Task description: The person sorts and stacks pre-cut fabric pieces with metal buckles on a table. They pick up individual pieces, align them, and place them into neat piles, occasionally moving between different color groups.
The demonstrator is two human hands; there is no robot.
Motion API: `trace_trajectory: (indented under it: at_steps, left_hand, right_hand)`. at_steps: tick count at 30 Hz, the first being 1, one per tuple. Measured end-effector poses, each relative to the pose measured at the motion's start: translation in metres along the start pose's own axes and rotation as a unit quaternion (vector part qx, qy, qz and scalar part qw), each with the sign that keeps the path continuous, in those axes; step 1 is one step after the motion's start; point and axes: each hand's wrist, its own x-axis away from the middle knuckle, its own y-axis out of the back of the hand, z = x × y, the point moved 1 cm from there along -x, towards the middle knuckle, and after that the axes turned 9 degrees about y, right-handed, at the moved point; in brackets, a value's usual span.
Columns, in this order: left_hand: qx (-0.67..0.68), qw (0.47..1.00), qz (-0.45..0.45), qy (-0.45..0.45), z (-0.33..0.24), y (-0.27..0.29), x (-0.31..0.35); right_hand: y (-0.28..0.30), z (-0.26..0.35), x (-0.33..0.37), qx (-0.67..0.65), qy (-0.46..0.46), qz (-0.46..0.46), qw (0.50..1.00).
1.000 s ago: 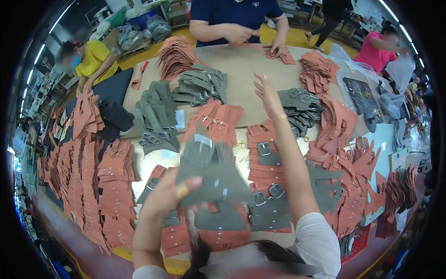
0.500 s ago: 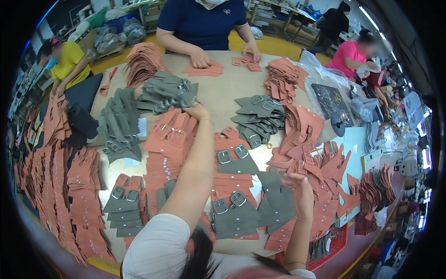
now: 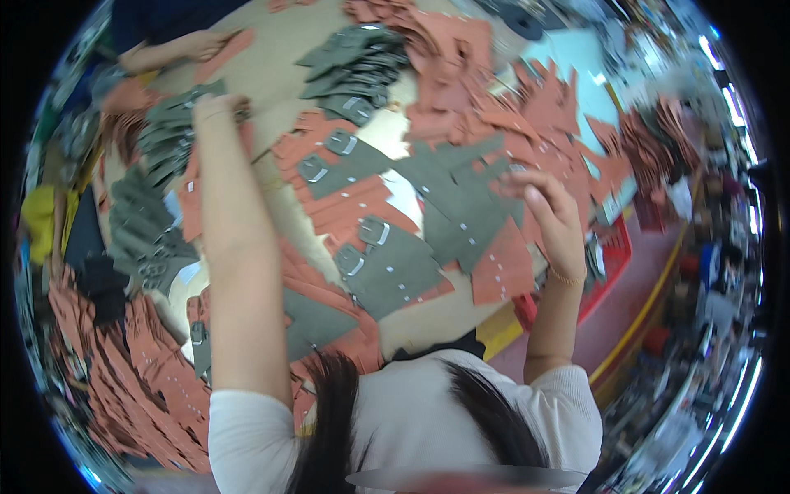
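My left hand point(image 3: 220, 107) reaches to the far left, beside a stack of dark green buckled pieces point(image 3: 169, 132). Its fingers are blurred and partly hidden, so any hold cannot be made out. My right hand point(image 3: 550, 210) hovers at the right with fingers apart and slightly bent, nothing visible in them. Below and beside its fingertips lie flat dark green pieces point(image 3: 461, 202) on orange ones point(image 3: 504, 263). Between my arms, green pieces with two metal buckles each point(image 3: 391, 267) overlap orange pieces point(image 3: 350, 206). Another green buckled stack point(image 3: 358, 66) lies farther off.
Across the table point(image 3: 276, 53) a co-worker's hand point(image 3: 206, 45) touches an orange piece. Long rows of orange pieces point(image 3: 123, 387) cover the near left. A red basket point(image 3: 609, 272) stands below the table's right edge; more orange stacks point(image 3: 658, 148) lie beyond. Another person in yellow point(image 3: 41, 222) is at far left.
The view has swung right and closer to the table. My left hand stays beside the far green stack; my right hand is now over the flat green pieces' right edge, fingers pointing left.
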Motion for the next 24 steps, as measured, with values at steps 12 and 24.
trace_trajectory:
  at_steps: [12, 24]
  left_hand:
    - [0.431, 0.838, 0.276, -0.187, 0.155, 0.075, 0.272]
    - [0.299, 0.953, 0.003, -0.043, 0.359, -0.010, 0.389]
  right_hand:
    - [0.015, -0.089, 0.055, 0.334, -0.099, -0.021, 0.937]
    - [0.005, -0.138, 0.055, 0.357, -0.157, -0.150, 0.908]
